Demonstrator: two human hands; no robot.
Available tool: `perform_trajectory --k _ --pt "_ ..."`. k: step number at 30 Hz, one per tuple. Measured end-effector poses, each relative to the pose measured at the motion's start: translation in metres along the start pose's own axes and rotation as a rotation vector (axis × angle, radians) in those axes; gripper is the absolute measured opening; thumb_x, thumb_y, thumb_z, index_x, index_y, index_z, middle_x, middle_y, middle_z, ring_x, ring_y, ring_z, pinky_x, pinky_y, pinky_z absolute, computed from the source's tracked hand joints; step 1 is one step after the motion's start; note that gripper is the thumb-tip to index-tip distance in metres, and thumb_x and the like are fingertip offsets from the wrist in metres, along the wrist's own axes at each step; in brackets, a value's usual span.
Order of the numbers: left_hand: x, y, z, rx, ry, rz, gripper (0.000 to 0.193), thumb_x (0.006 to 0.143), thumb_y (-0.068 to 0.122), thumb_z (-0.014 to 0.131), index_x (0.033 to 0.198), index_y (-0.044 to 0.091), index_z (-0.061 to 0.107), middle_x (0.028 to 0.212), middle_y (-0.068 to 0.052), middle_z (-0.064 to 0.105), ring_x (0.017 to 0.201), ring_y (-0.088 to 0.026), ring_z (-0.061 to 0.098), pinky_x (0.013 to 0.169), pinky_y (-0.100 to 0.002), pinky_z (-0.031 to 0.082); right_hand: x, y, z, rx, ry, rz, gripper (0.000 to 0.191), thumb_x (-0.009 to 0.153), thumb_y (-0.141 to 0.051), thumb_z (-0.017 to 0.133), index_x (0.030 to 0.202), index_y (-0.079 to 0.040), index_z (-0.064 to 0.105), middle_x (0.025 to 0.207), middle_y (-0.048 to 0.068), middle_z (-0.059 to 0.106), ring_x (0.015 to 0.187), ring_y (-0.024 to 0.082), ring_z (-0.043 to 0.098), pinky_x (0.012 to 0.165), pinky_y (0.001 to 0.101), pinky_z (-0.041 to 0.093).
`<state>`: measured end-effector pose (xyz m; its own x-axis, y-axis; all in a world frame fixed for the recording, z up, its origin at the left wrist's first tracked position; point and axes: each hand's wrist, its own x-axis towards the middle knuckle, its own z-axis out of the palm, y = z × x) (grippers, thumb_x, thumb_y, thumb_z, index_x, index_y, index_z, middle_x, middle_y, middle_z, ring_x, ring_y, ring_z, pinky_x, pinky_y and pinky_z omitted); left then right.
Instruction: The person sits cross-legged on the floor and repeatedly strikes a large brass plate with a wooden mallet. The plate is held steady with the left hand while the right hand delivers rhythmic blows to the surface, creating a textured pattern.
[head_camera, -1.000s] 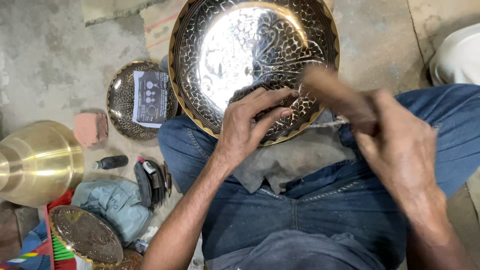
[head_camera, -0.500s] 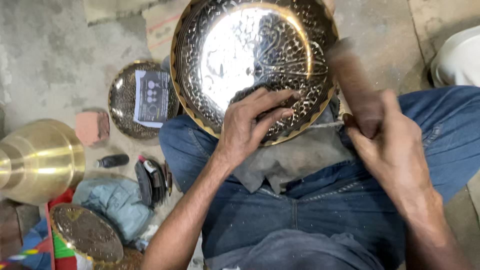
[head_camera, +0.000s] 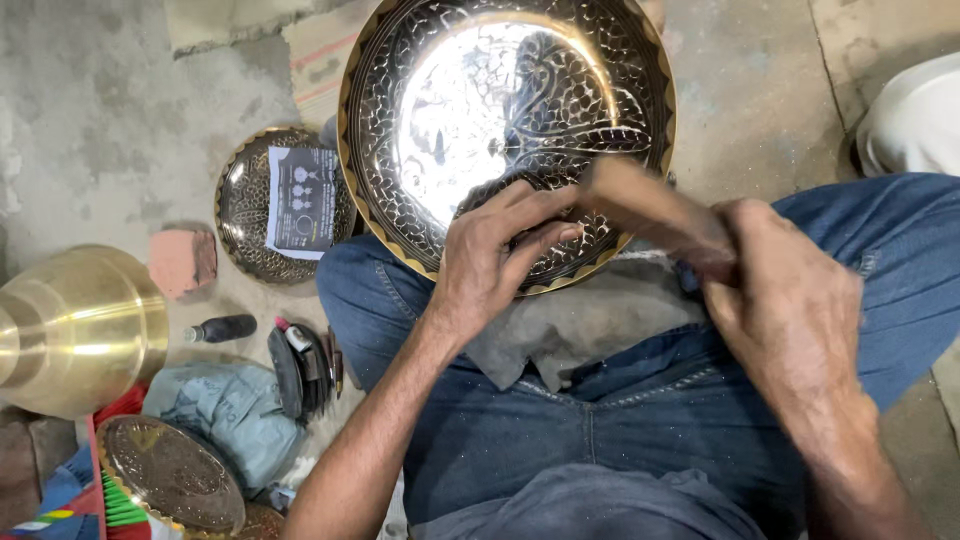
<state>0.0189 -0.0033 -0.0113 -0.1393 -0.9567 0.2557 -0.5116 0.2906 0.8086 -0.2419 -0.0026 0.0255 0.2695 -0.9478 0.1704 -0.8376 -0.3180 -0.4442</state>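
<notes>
Large engraved brass plate: round, with a scalloped gold rim, a polished centre and a dark hammered pattern around it. It rests tilted against the seated person's lap, its lower edge over a grey cloth spread across the jeans.

Left hand: lies on the lower part of the plate, palm down, fingers drawn together and pressed near the rim. The fingertips appear pinched around a small tool, but the tool itself is too hidden to identify.

Right hand: fist closed round the handle of a wooden mallet. The mallet head is blurred and sits just above the left fingers, at the plate's lower right rim. Whether it touches anything cannot be told.

Surroundings, on the concrete floor to the person's left:
- a smaller engraved brass plate lying flat, with a printed paper sheet on it, just beside the large plate
- a reddish brick piece near that small plate
- a large plain brass vessel at the left edge
- a small dark bottle lying on its side
- a black pouch with tools beside the left thigh
- a blue-grey cloth bundle
- another patterned brass plate at the lower left corner, partly over coloured material

A white object shows at the upper right edge; its kind cannot be told
</notes>
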Motion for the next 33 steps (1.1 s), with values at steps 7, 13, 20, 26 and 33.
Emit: perform_trajectory --k 7,13,20,26,33 --pt "-0.001 0.001 0.0 0.014 -0.01 0.012 0.038 0.096 0.021 0.075 0.133 0.015 0.07 0.087 -0.001 0.064 0.072 -0.012 0.06 0.063 -0.034 0.052 0.0 0.003 0.002 0.159 -0.047 0.11 0.047 0.083 -0.007 0.075 0.124 -0.001 0.055 0.091 0.02 0.066 0.084 0.038 0.07 0.071 0.0468 0.054" --pt "-0.002 0.007 -0.005 0.017 0.001 0.044 0.036 0.1 0.019 0.073 0.136 0.016 0.07 0.092 -0.003 0.063 0.077 -0.013 0.06 0.068 -0.035 0.052 -0.002 0.001 -0.003 0.157 -0.049 0.141 0.044 0.084 -0.008 0.076 0.121 -0.001 0.053 0.091 0.021 0.065 0.085 0.04 0.068 0.071 0.0471 0.053" --pt "-0.001 0.005 -0.002 0.066 -0.022 -0.011 0.037 0.097 0.022 0.075 0.134 0.021 0.071 0.084 0.0 0.058 0.069 -0.013 0.055 0.062 -0.035 0.049 -0.003 -0.005 -0.006 0.031 -0.07 0.116 0.038 0.086 -0.009 0.076 0.119 -0.002 0.056 0.092 0.021 0.067 0.087 0.041 0.069 0.073 0.0491 0.053" --pt "-0.002 0.005 -0.001 0.028 -0.024 -0.013 0.036 0.099 0.024 0.072 0.134 0.02 0.07 0.089 0.002 0.062 0.07 -0.01 0.059 0.062 -0.034 0.051 -0.005 -0.009 -0.006 0.056 -0.044 0.066 0.038 0.086 -0.008 0.074 0.118 -0.001 0.055 0.093 0.022 0.067 0.087 0.04 0.069 0.073 0.0483 0.053" --pt "0.0 0.007 -0.003 0.044 -0.011 0.001 0.036 0.098 0.024 0.073 0.133 0.02 0.07 0.088 0.0 0.061 0.071 -0.012 0.059 0.064 -0.035 0.05 -0.004 -0.016 -0.012 -0.047 -0.028 0.016 0.039 0.081 -0.005 0.074 0.115 -0.001 0.057 0.094 0.022 0.069 0.086 0.041 0.07 0.071 0.0494 0.053"
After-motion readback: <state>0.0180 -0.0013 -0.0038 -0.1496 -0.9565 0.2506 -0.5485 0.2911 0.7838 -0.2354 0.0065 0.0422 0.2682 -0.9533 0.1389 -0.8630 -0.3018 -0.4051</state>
